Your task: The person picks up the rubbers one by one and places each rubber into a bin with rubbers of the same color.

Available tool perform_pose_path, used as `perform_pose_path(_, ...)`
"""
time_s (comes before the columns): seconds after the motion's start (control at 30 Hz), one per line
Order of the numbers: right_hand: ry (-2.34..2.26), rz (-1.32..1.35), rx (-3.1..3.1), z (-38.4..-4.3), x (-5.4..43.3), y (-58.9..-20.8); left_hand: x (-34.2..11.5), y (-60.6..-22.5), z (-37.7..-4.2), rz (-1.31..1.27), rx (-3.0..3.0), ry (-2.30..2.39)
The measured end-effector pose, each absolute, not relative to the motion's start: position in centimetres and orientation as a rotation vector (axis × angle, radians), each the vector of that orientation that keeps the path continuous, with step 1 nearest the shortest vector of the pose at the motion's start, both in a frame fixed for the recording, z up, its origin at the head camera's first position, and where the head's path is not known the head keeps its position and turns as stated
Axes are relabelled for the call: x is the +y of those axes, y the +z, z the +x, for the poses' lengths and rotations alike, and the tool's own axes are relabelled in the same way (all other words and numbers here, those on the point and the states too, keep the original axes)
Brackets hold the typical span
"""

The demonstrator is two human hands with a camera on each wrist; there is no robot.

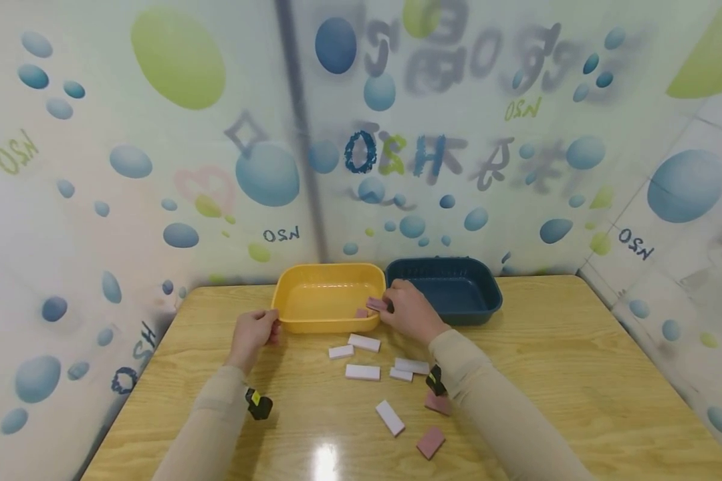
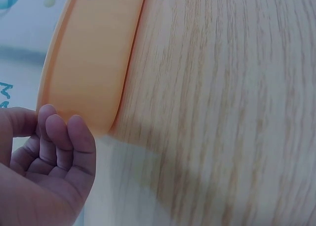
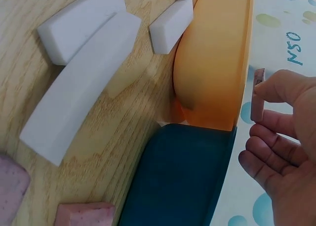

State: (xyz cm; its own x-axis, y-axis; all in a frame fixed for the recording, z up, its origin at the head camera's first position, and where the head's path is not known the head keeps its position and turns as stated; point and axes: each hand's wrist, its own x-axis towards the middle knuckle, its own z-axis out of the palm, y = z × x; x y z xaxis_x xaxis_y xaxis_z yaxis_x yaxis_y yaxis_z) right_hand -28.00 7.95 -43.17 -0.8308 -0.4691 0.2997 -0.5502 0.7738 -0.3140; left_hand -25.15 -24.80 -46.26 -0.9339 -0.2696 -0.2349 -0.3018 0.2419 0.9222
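My left hand (image 1: 253, 335) pinches the near left corner rim of a yellow plastic basin (image 1: 325, 327); thumb and fingertips meet at that rim in the left wrist view. My right hand (image 1: 414, 312) holds a small pink block (image 3: 258, 103) between thumb and index finger, over the basin's right end. The other fingers of this hand are loosely curled in the right wrist view. Inside the yellow basin, near its right front corner, lies another pink block (image 1: 362, 312).
A dark blue basin (image 1: 492, 310) stands right beside the yellow one, behind my right wrist. Several white blocks (image 1: 363, 372) lie on the wooden table (image 1: 577, 374) in front. Nearer are two pink blocks (image 1: 430, 442), one partly behind my right sleeve. A patterned curtain (image 1: 265, 100) rises behind.
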Motion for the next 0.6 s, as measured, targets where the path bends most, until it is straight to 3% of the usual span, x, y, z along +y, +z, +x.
perform_pose_path(0.6,0.561,0.782,-2.835,-29.3,6.9,-43.2,-24.8,-46.4,-25.2,-0.571,2.463,1.822)
